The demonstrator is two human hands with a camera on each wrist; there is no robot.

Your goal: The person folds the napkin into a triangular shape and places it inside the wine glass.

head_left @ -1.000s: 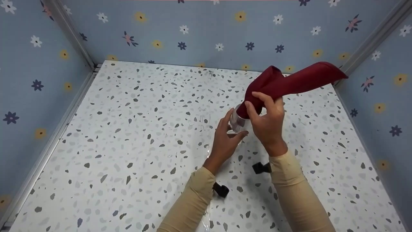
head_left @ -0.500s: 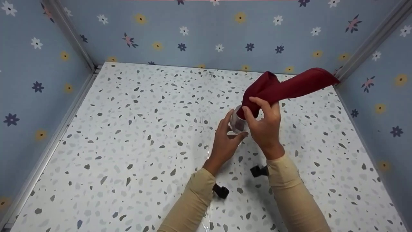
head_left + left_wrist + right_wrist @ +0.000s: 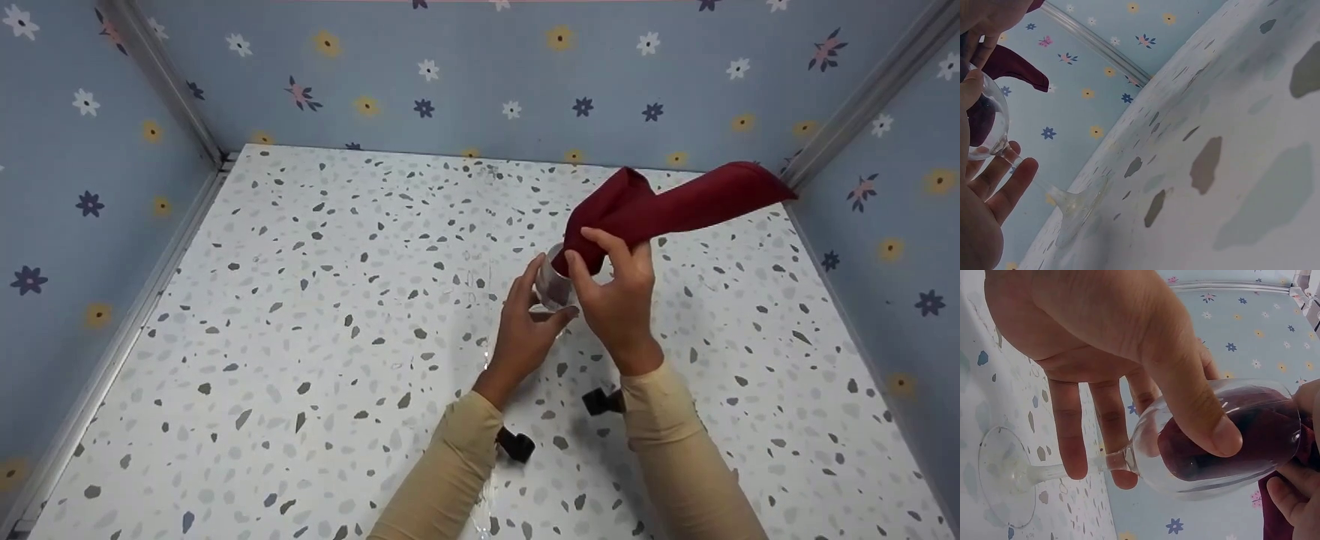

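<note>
A clear stemmed wine glass (image 3: 553, 294) is held around its bowl by my left hand (image 3: 525, 330). The right wrist view shows the left thumb across the bowl (image 3: 1148, 475) and the other fingers behind it and along the stem. The glass's round foot (image 3: 992, 495) is right at the tabletop. A dark red cloth (image 3: 697, 202) is stuffed into the bowl, its bunched end showing through the glass. My right hand (image 3: 622, 300) pinches this cloth just above the rim, between thumb and fingers. The rest of it juts out to the upper right.
The speckled white tabletop (image 3: 300, 360) spreads around both hands. Blue flowered panels (image 3: 487, 75) enclose it at the back and both sides, with metal rails at the corners. Black camera mounts (image 3: 516, 444) stick out from the wrists.
My right hand has come slightly down and to the left with the cloth, nearer the glass rim. The left hand and glass have stayed put.
</note>
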